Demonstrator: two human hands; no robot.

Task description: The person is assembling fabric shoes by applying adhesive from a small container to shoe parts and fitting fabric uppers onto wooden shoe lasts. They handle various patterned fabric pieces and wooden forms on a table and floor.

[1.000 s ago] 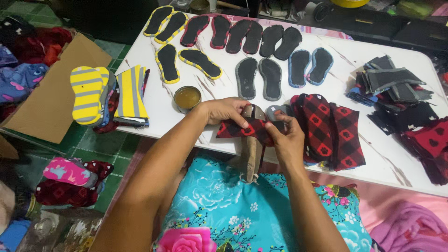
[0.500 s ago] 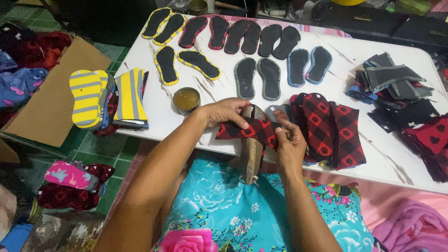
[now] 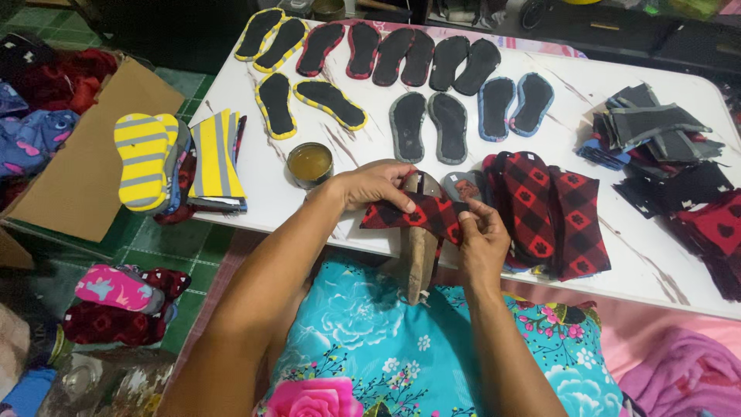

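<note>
— What do the hands have hold of?

— A red-and-black checked fabric piece [image 3: 413, 212], draped over the top of a brown wooden stand [image 3: 421, 259] rising from the lap at the near edge of the white table [image 3: 641, 255]. The left hand [image 3: 374, 185] lies curled over its left part, fingers pressing down. The right hand [image 3: 482, 232] pinches its right edge between thumb and fingertips.

— And close by?

— A round tin of amber paste [image 3: 310, 164] just left of the left hand, and a stack of red-and-black checked sole-shaped pieces [image 3: 552, 208] to the right.
</note>
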